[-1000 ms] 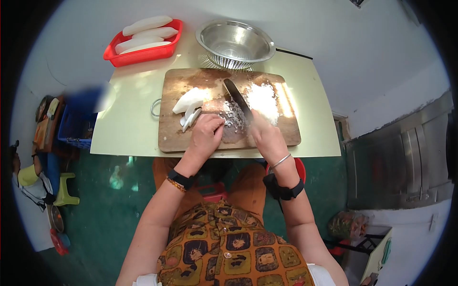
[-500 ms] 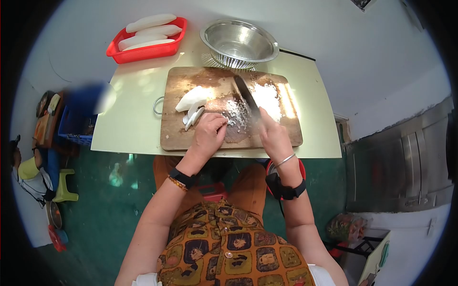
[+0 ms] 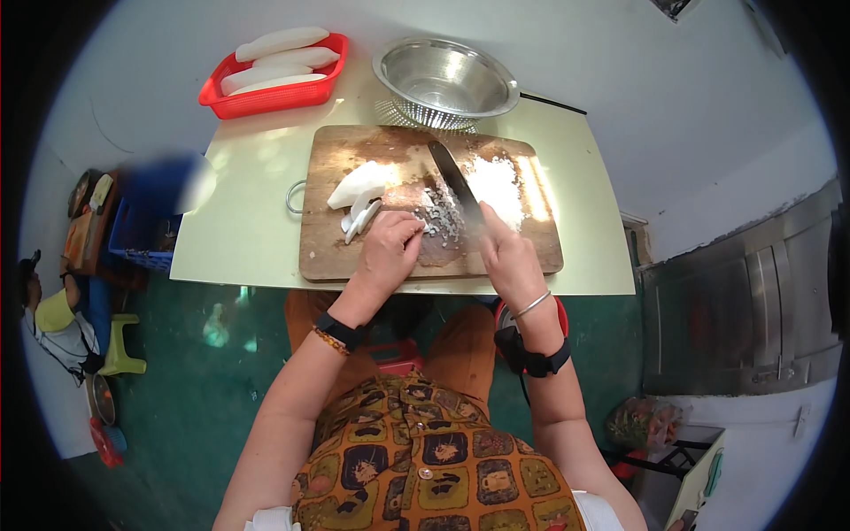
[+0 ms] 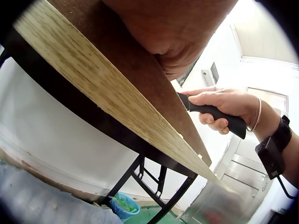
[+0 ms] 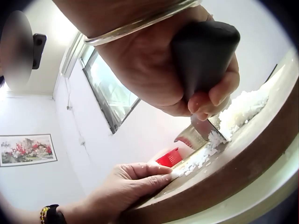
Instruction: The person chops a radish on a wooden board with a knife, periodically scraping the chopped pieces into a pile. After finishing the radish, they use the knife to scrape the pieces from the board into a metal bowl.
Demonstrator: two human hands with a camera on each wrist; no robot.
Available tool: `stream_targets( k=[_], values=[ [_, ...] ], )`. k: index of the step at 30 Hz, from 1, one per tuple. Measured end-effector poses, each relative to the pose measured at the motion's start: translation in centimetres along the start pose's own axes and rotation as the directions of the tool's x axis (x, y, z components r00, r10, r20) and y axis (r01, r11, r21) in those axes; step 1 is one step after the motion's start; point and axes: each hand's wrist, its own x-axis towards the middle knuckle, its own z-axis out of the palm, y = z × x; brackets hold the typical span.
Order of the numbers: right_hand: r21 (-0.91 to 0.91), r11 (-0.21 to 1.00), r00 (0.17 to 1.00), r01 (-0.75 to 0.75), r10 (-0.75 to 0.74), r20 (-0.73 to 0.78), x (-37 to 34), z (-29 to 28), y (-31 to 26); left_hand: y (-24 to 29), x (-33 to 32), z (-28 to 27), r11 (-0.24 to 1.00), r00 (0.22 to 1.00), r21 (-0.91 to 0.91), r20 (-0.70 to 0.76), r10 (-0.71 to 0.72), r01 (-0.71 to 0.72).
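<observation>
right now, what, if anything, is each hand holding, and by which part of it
The right hand grips the long metal knife by its black handle. The left hand pinches a small white piece; fingers hide which part.

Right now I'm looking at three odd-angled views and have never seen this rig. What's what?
No robot here: one person works with two bare hands, wearing three cameras. The head view looks down on everything; each wrist view looks at that hand's work, so those appear tilted and close.

On the table lies a wooden cutting board. It carries a thick peeled white vegetable piece, white slices, and chopped white bits, heaped at the right. Behind the board stand a red plastic basket of whole peeled vegetables and a metal colander.

The right hand grips a black-handled knife. The left hand pinches a small white piece beside the chopped bits.
</observation>
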Motion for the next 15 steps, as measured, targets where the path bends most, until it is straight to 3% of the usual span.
stream_targets(
  k=[15],
  values=[
    [0.029, 0.995, 0.995, 0.094, -0.095, 0.025, 0.4, 2.0, 0.3, 0.1, 0.1, -0.1, 1.000, 1.000, 0.010, 0.015, -0.002, 0.002]
  ],
)
